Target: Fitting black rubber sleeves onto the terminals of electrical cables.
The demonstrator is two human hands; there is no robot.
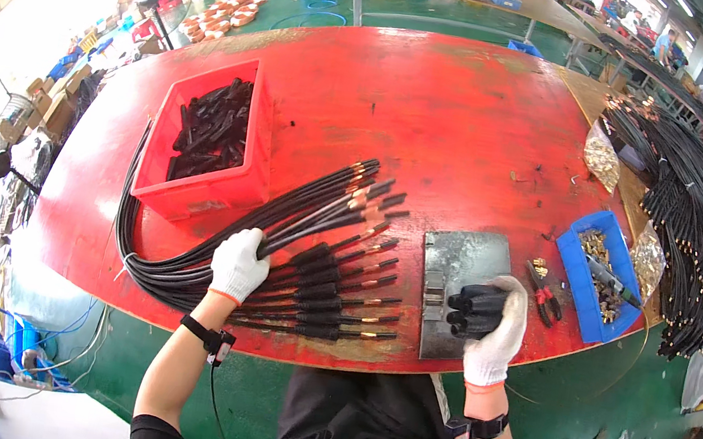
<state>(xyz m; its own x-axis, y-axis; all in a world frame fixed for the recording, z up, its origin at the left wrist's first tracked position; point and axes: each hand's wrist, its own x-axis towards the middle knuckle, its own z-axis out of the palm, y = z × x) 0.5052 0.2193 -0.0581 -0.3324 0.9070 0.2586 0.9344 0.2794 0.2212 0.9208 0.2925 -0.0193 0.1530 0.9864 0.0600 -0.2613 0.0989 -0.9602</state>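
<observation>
My left hand [239, 265], in a white glove, is closed around a black cable at the near side of the cable bundle [170, 277]. The cables have bare copper or brass-coloured ends pointing right, and several nearer ones carry thick black sleeves [317, 296]. In my gloved right hand [497, 337] are several short black rubber sleeves [472, 310], clasped together with their open ends facing left. They are held over a grey metal plate [465, 253] with a small metal block on it. What lies under my right palm is hidden.
A red bin [201, 192] of black sleeves stands on the red table [438, 123] at the left. Red-handled pliers [545, 296] lie right of the plate, beside a blue tray [595, 320] of brass fittings. More black cables [684, 242] are heaped at the far right.
</observation>
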